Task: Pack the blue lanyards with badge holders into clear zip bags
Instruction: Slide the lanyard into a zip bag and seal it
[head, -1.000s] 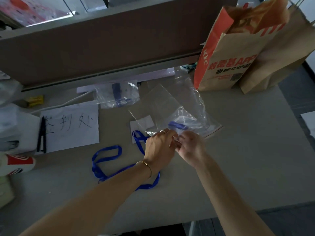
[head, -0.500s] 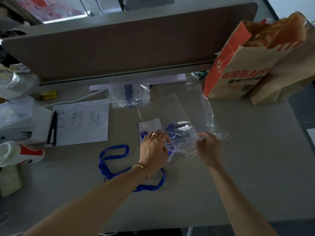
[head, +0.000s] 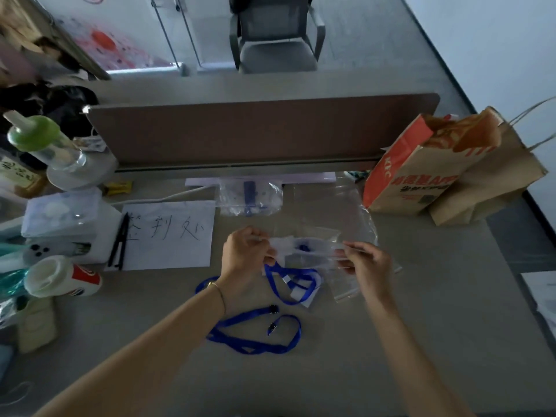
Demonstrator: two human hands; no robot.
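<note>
A clear zip bag (head: 307,248) is held up just above the bench (head: 436,311), stretched between both hands; its film is so transparent that its lower edge is hard to trace, and the blue shape inside it can only be read as part of a lanyard. The left hand (head: 243,251) pinches the bag's left end with curled fingers, and the right hand (head: 365,260) pinches the right end between thumb and fingertips. Below the bag a blue lanyard (head: 288,284) hangs in a loop with small white pieces on it; whether its upper end sits inside the bag cannot be told. Nearer the person a second blue lanyard (head: 255,335) lies loose on the bench, partly hidden under the left forearm, with its dark clips showing. Behind the held bag lies a pile of empty clear bags (head: 346,215), their outlines faint. Further back, a packed bag (head: 249,197) with blue inside rests by the brown divider panel (head: 255,127). To the left is a white paper sign (head: 168,236) with handwritten characters and a black pen (head: 118,242) at its edge. Paper takeaway bags (head: 421,176) stand at the right rear, and a cup (head: 60,278) lies on its side at the left, among clutter cut off by the frame edge.
</note>
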